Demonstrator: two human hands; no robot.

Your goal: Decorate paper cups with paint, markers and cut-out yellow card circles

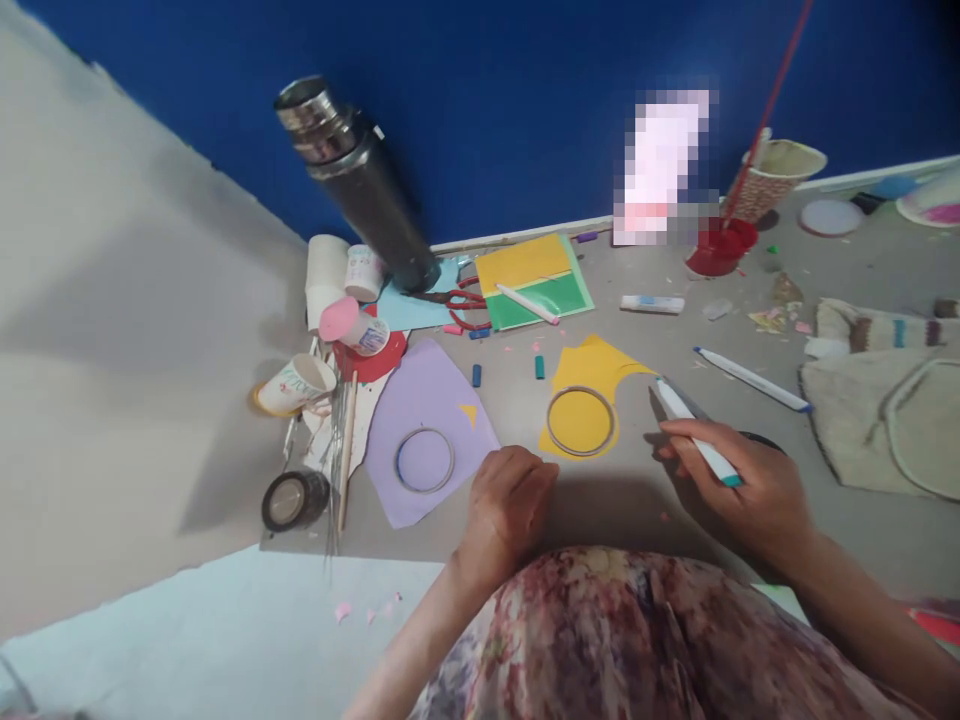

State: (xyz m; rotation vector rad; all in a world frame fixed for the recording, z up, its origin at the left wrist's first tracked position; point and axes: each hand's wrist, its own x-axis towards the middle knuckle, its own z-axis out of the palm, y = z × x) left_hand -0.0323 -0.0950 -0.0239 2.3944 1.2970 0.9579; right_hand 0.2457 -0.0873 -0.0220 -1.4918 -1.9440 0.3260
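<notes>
The white marker (681, 407), probably light and stiff, is clamped in the right hand's grip (750, 485), best held mid-barrel; the left hand (508, 500) is curled closed.

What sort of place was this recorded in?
Likely a craft table, whether at home or in a workshop I can't tell. Sheets of purple paper and yellow paper lie on it, red-handled scissors sit behind, and the right hand holds a marker.

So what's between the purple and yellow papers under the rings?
In the head view, a blue cap, a teal cap and pink scraps, with the left hand lower down.
</notes>
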